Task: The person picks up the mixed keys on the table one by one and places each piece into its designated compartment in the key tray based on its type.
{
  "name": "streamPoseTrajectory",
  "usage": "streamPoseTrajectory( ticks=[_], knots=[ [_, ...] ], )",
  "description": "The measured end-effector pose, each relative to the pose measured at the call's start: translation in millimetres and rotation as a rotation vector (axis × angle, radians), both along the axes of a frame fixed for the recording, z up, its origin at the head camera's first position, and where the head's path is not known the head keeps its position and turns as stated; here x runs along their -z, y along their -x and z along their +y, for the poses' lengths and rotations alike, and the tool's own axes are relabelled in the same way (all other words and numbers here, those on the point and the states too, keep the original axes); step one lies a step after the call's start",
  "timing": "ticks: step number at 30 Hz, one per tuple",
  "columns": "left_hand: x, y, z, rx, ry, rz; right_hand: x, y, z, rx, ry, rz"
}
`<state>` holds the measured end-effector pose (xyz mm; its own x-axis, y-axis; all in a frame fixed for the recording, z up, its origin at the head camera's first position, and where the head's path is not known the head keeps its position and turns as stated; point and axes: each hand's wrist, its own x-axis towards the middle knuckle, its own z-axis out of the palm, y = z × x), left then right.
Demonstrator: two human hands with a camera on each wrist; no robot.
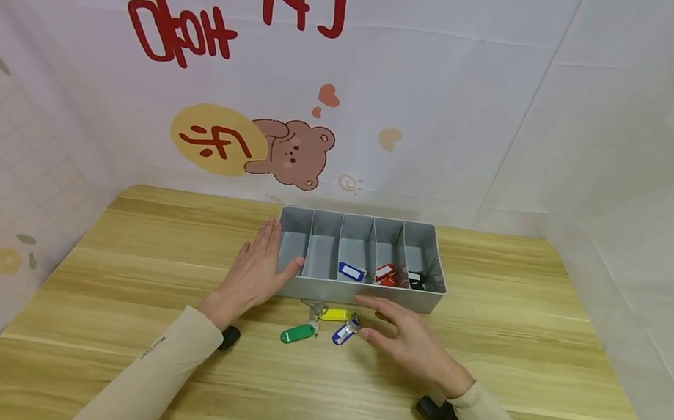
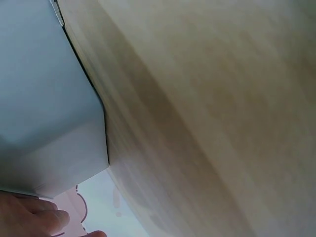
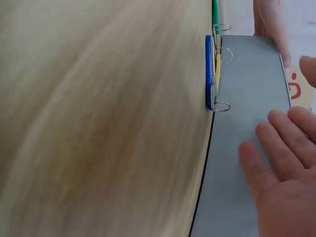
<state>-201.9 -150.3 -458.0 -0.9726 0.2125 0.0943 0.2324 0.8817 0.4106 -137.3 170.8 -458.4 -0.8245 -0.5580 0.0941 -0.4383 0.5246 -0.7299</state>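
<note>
A grey divided box point(image 1: 356, 293) stands on the table. My left hand point(image 1: 254, 267) lies against its left end, fingers straight along the wall and thumb over the front corner. Just in front of the box lie a green key tag point(image 1: 298, 334), a yellow key tag point(image 1: 336, 315) and a blue key tag point(image 1: 346, 332), with metal rings and keys point(image 1: 314, 307) among them. My right hand point(image 1: 411, 341) hovers right of the blue tag, fingers extended and nothing held. In the right wrist view, its spread fingers point(image 3: 279, 153) show in front of the box's grey front wall.
Inside the box, a blue tag point(image 1: 351, 272) lies in the middle compartment, red tags point(image 1: 386, 275) in the one to its right, and black tags point(image 1: 416, 280) in the rightmost. Behind the table point(image 1: 312, 399) hangs a white printed cloth point(image 1: 434, 107).
</note>
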Motion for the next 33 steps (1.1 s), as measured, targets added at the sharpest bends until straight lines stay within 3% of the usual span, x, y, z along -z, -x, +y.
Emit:
streamPoseTrajectory(
  ticks=[6,11,16,25,33],
  knots=[
    [-1.2,-0.7,0.1,0.001,0.000,0.001,8.4,6.5,-4,-0.024,0.032,-0.155],
    [-1.7,-0.6,0.5,0.004,-0.006,0.007,13.3,10.9,-7,-0.064,0.049,-0.179],
    [-0.2,0.0,0.0,0.007,-0.008,0.010,12.1,9.9,-9,-0.046,-0.002,-0.210],
    [-1.2,-0.3,-1.0,0.002,-0.013,0.003,12.6,7.1,-3,-0.040,-0.040,-0.128],
    [-2.3,-0.9,-0.3,0.001,-0.011,-0.003,20.0,13.2,-3,-0.032,-0.053,-0.059]
  ],
)
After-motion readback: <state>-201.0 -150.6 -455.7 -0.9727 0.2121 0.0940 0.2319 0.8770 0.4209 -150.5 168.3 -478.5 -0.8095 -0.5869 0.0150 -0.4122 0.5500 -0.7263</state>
